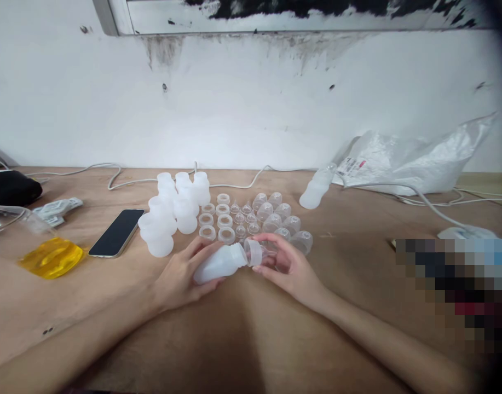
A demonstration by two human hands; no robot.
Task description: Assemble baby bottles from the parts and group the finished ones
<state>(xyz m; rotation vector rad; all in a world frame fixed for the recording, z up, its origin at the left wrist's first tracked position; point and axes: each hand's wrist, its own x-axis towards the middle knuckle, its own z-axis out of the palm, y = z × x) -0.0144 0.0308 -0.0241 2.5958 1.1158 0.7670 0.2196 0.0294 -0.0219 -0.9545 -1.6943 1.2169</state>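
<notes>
My left hand point(189, 271) is wrapped round a milky white baby bottle point(221, 264), tilted with its neck to the right. In my right hand point(289, 268) is a clear bottle cap point(271, 251) with a whitish collar ring point(254, 253) at its near end. Ring and bottle mouth are very close; whether they touch I cannot tell. Just beyond my hands lie several loose collar rings point(225, 221), several clear nipples point(240, 218) and several clear dome caps point(272, 221). More white bottles point(186, 213) stand upright to the left of these.
A capped bottle point(315, 189) stands tilted-looking at the back right, beside a plastic bag point(402, 164). On the left are a phone point(117, 233), a clear container with yellow liquid point(53, 257) and a black pouch point(12, 187). A white cable point(254, 180) runs along the wall.
</notes>
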